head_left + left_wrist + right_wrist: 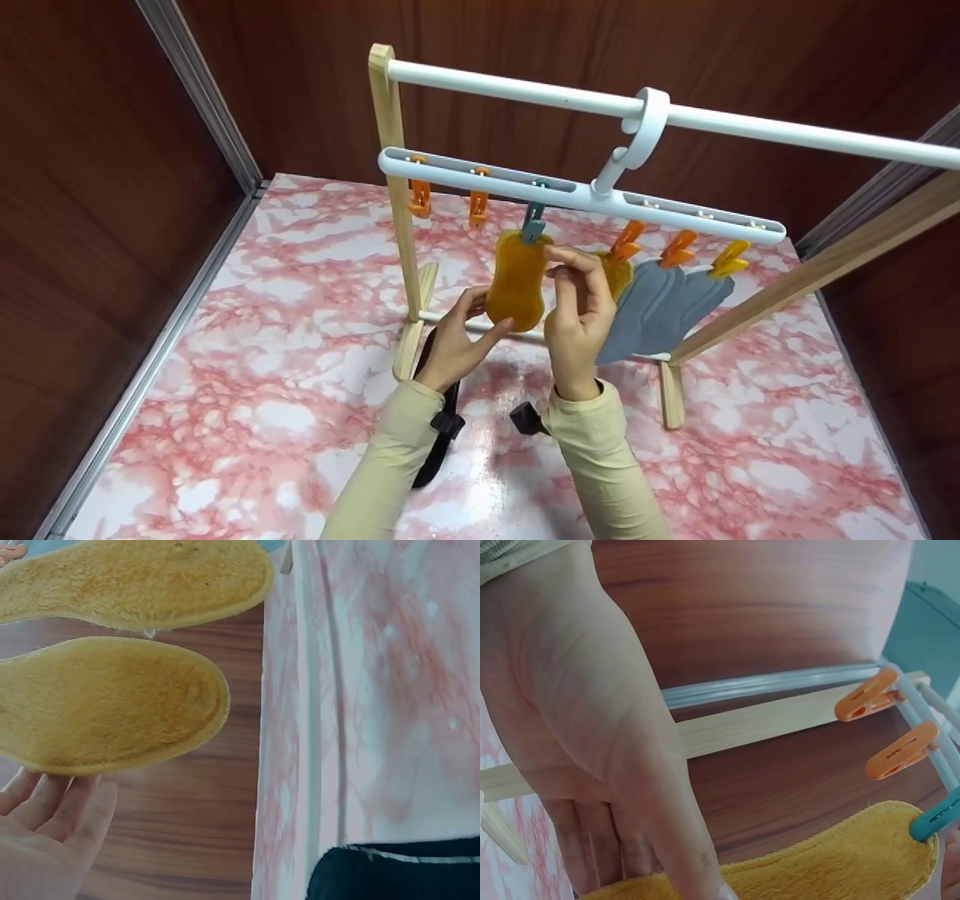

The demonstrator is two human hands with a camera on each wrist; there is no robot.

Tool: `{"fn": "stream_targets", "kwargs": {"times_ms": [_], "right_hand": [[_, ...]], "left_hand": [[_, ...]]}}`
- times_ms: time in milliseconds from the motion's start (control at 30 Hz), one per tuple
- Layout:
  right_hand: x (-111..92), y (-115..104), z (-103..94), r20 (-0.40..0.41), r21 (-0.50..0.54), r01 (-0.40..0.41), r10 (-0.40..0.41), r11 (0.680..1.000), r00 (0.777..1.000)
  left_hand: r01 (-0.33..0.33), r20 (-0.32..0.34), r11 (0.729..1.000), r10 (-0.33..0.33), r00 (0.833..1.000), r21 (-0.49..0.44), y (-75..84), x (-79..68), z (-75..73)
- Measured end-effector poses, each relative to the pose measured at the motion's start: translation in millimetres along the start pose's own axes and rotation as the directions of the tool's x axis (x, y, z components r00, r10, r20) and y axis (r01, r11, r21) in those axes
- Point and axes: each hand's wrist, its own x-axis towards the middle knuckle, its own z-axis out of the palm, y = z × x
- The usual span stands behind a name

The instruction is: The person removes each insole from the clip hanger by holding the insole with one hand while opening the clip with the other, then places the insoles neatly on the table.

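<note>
A person's left hand point(459, 343) grips the lower end of a hanging yellow insole point(516, 281), thumb in front and fingers behind, while the right hand point(581, 316) bends its fingers at the insole's upper right edge; whether that thumb and forefinger pinch it cannot be told. The insole hangs upright from a teal clip point(533, 225), third from the left on a white hanger point(585, 194), its plush pile showing in the wrist views. Two orange clips point(420, 196) dangle to the left of it, holding nothing. To the right, partly hidden by the right hand, a second yellow insole point(619, 276) hangs from another orange clip point(625, 241); farther right, grey-blue pieces point(643, 309) overlap beneath one more orange clip point(677, 250) and a yellow clip point(729, 259). The hanger's hook point(651, 131) loops over the white top rail point(517, 88) of a wooden rack point(388, 112), standing on a red-and-white marbled surface point(247, 435) with dark wood panels point(82, 187) at left, right and far side. Pale sleeves point(379, 469) cover both forearms, and a long black object point(431, 474), too hidden to identify, lies on the surface beneath the left one.
</note>
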Motion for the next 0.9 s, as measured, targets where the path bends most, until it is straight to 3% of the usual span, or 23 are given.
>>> {"fn": "stream_targets", "kwargs": {"times_ms": [333, 567, 900], "right_hand": [[2.1, 0.1, -0.9, 0.006, -0.069, -0.014, 0.014, 0.997, 1.000], [8.0, 1.5, -1.0, 0.086, -0.059, -0.009, 0.014, 0.998, 0.996], [17.1, -0.3, 0.5, 0.199, -0.042, -0.106, 0.112, 0.994, 0.974]], "left_hand": [[-0.013, 0.004, 0.999, 0.013, 1.000, -0.050, 4.8, 7.1, 6.2], [0.014, 0.003, 0.998, -0.014, 1.000, -0.068, 4.9, 6.6, 6.3], [0.025, 0.014, 0.999, -0.025, 1.000, -0.040, 5.4, 3.8, 3.7]]}}
